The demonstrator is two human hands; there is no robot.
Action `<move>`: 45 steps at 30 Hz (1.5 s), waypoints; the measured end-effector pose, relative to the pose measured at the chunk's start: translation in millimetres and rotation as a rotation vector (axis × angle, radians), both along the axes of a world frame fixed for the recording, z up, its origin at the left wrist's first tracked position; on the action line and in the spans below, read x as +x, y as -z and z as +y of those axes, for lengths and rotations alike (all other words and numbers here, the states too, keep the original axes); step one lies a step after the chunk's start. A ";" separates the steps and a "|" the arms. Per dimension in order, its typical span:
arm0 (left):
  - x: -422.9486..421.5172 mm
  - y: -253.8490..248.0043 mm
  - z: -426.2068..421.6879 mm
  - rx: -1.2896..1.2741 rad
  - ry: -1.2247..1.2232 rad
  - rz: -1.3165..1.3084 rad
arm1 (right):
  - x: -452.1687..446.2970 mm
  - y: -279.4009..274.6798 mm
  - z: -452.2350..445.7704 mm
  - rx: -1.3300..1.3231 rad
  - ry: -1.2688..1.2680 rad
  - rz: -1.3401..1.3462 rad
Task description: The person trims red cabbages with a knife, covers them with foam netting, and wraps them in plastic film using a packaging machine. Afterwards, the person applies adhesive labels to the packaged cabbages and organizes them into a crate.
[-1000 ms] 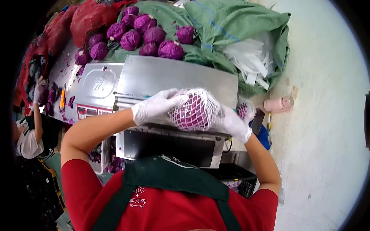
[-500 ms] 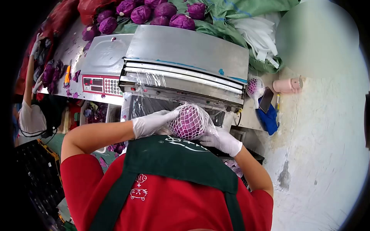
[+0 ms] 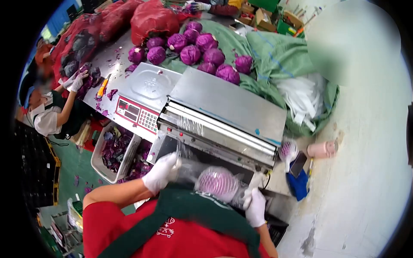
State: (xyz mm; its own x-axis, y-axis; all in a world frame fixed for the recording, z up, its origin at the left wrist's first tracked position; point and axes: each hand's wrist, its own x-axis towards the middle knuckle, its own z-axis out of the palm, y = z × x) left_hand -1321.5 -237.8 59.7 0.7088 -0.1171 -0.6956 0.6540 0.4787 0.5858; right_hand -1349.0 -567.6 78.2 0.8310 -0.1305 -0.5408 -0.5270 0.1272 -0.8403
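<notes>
A purple cabbage (image 3: 218, 182) in a white foam net sits in front of my apron, slightly blurred, with clear plastic film (image 3: 188, 169) around it. To its left, my left hand (image 3: 161, 173), in a white glove, is closed on the film, drawing it out sideways. My right hand (image 3: 257, 207), also gloved, grips film at the cabbage's right side; its fingertips are partly blurred. Just beyond stands a steel wrapping machine (image 3: 228, 105) with rollers and a strip of film hanging from its front.
A scale (image 3: 146, 84) adjoins the machine on the left. Behind lie several purple cabbages (image 3: 190, 54) on green sacking. A white basket (image 3: 107, 165) holds leaves. At right are a netted cabbage (image 3: 288, 150), pink bottle (image 3: 322, 149) and phone (image 3: 297, 163). A co-worker (image 3: 51, 112) handles cabbage at left.
My hands have moved off the cabbage's sides, the left outward and the right downward, with film stretched between. The camera view has turned, showing more of the table and the left side.
</notes>
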 end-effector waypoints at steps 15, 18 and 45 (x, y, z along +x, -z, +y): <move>17.5 167.4 -36.8 0.720 0.861 -0.405 | 39.0 -3.0 120.5 0.173 -0.382 0.026; 21.5 152.2 -21.7 0.660 0.832 -0.464 | 42.5 -18.1 158.4 0.238 -0.434 0.032; -164.7 24.6 -216.1 -0.192 1.822 -0.414 | -386.8 36.4 25.8 0.470 0.974 -0.370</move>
